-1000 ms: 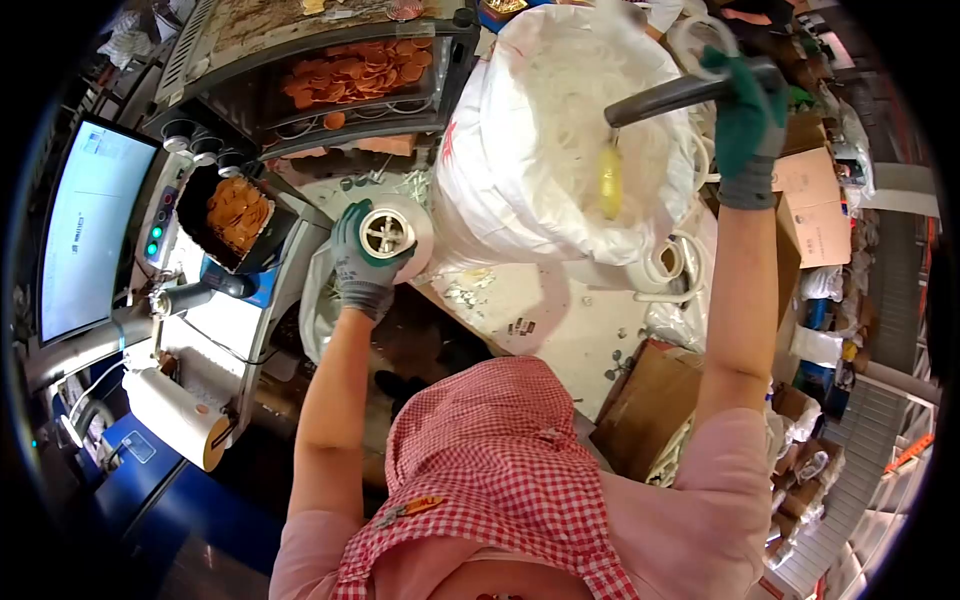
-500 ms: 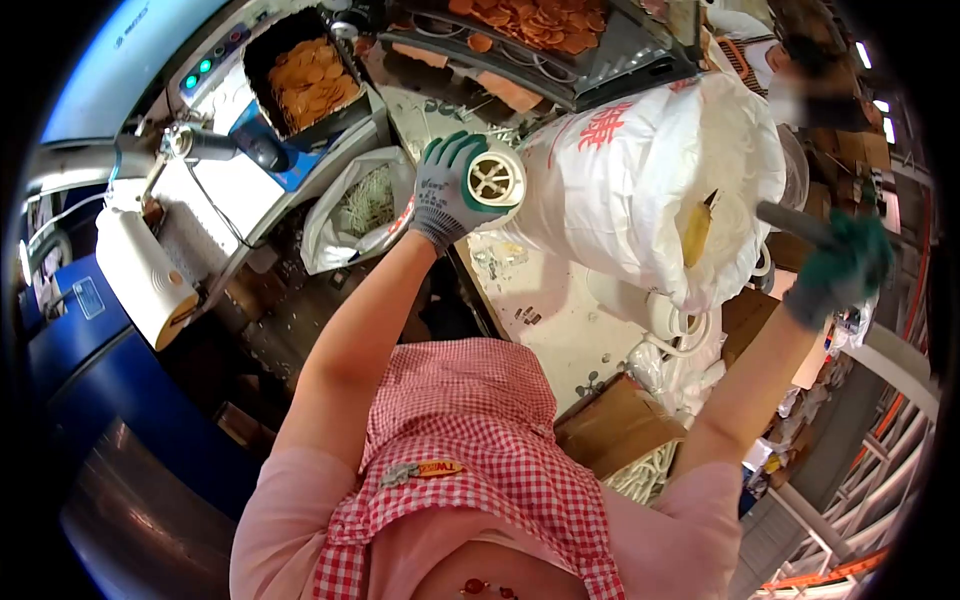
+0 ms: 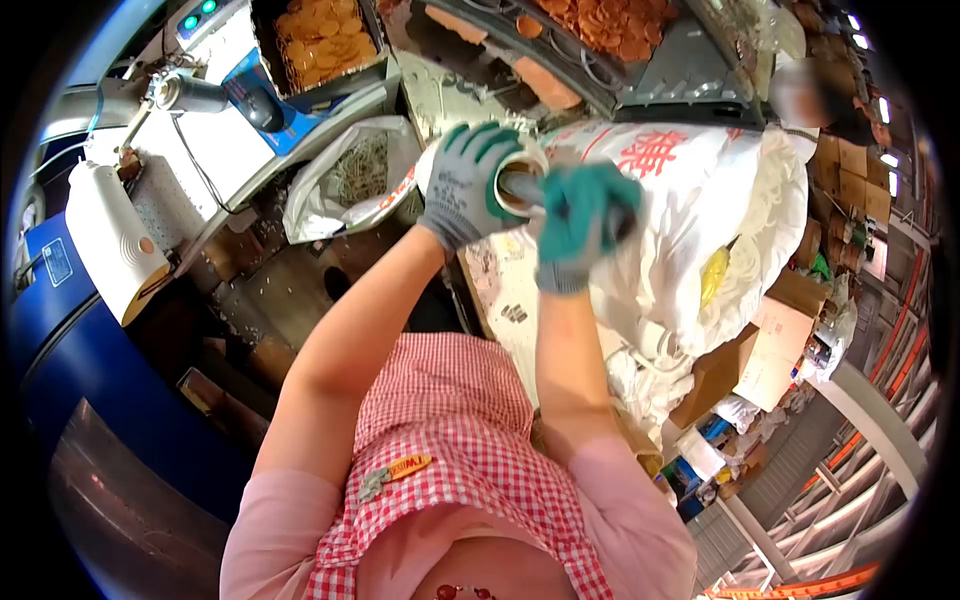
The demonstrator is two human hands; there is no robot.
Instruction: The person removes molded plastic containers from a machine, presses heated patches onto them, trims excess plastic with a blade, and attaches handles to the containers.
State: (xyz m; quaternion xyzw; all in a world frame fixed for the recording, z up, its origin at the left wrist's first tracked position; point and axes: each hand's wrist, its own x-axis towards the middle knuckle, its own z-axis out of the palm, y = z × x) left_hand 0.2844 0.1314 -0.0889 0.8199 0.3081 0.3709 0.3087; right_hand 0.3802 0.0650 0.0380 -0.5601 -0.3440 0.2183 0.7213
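My left hand [image 3: 463,188], in a grey and green glove, is closed around a white cylindrical plastic part [image 3: 538,156], its open end turned toward my right hand. In the earlier view, a spoked cross shows inside that opening. My right hand [image 3: 588,222], gloved alike and smeared by motion, grips a dark bar-like tool [image 3: 625,224]. The tool's grey end reaches the opening of the part; how deep it goes I cannot tell. Just beyond my right hand lies a large white sack [image 3: 690,190] with red characters, with something yellow [image 3: 714,274] at its mouth.
A dark bin [image 3: 268,45] of orange discs stands at the upper left, and a dark tray [image 3: 690,95] bears more discs. A plastic bag [image 3: 308,205] with pale strands hangs left of my left hand. Cardboard [image 3: 768,345] stands at right. Another person [image 3: 835,105] is at the upper right.
My right hand has swung in from the far right with the tool, bringing it to the part's opening. My left hand keeps its hold on the part. The view has shifted slightly.
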